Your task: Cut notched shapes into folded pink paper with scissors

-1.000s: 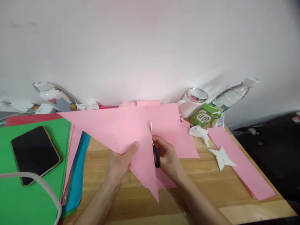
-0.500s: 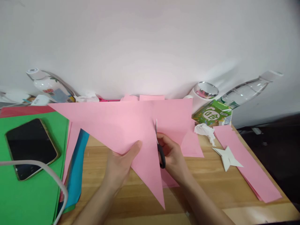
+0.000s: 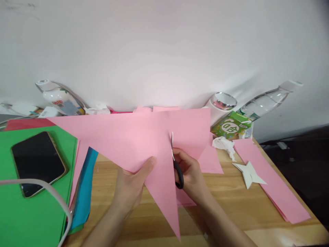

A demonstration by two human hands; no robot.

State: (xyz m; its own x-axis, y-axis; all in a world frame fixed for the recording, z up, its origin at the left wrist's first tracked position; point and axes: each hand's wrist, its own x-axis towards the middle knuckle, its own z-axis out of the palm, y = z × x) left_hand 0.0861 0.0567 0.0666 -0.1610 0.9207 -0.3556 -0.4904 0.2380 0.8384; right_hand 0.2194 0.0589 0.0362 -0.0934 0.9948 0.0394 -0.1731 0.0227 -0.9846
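A large sheet of pink paper [image 3: 128,137] is held up over the wooden table, with a pointed flap hanging down toward me. My left hand [image 3: 136,181] pinches it near the middle, thumb on top and the other fingers hidden beneath. In my right hand [image 3: 189,171] is a pair of scissors with black handles [image 3: 179,175]. One blade shows above the paper at a cut running up from the lower edge; the other blade is hidden. Right of the cut, the paper lies over my right hand's fingers.
On the left a black phone [image 3: 38,163] rests on green paper [image 3: 38,219], crossed by a white cable [image 3: 51,192]. To the right lie folded pink strips [image 3: 272,181], a white paper star [image 3: 249,174] and a crumpled tissue [image 3: 224,145]. Bottles, a cup [image 3: 221,103] and a green carton [image 3: 231,125] line the wall.
The scissor handles have swung slightly down and to the right. The flap's tip hangs a little lower. My view has shifted slightly; both hands keep their hold.
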